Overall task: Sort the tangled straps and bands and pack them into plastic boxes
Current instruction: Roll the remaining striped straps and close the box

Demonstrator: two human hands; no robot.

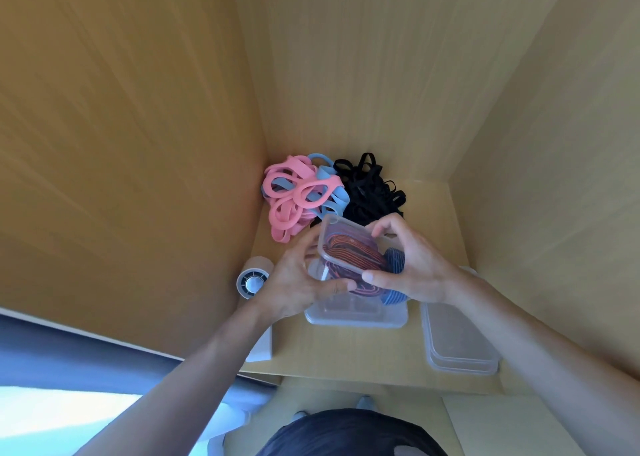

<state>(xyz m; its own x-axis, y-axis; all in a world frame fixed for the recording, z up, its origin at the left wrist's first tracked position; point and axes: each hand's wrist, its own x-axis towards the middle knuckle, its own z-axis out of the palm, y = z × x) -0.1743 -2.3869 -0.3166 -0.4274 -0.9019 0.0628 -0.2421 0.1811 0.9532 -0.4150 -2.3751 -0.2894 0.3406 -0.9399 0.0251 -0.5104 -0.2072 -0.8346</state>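
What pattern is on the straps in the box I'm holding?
Orange stripes on dark straps in the box; head view.

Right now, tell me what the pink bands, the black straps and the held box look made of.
Pink bands: likely silicone or rubber, smooth, matte, holding springy loops.
Black straps: seemingly woven elastic fabric, dull, limp tangle.
Box: clear plastic, slightly glossy; striped straps show through it.

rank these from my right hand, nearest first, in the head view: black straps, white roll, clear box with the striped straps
1. clear plastic box: gripped by the right hand, centre.
2. black straps: piled just behind that hand, at the back.
3. white roll: far left, past the left hand.
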